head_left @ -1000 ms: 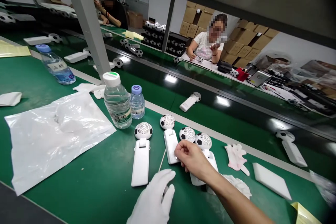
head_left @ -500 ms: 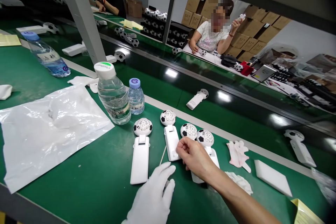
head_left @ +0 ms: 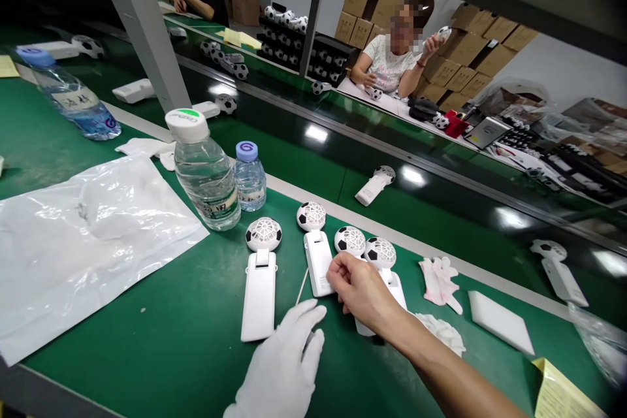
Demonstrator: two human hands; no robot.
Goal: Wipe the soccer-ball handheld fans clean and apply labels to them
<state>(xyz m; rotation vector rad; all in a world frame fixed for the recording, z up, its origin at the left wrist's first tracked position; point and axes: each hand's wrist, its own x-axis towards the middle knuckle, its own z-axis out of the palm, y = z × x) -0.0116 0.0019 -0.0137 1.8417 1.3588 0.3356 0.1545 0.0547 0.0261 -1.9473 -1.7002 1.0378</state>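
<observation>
My left hand (head_left: 284,362), in a white glove, lies over the green table with fingers apart, holding nothing. A thin pale stick (head_left: 302,285) lies just beyond its fingertips. My bare right hand (head_left: 360,287) has its fingers pressed together at the lower right edge of a white device with a football-patterned head (head_left: 318,264); what the fingertips may hold is hidden. Left of it lies another such device (head_left: 258,297). Two more football heads (head_left: 349,241) (head_left: 381,253) show behind my right hand, their white bodies partly covered by it.
Bottles (head_left: 206,176) (head_left: 251,177) and a white plastic bag (head_left: 98,228) are at the left. A pinkish glove (head_left: 439,282) and a white block (head_left: 500,323) lie right. A belt (head_left: 313,163) carries similar devices; two people sit beyond.
The whole view has shifted slightly. The device on the belt has moved right relative to the table. Both hands have stayed nearly in place beside the devices.
</observation>
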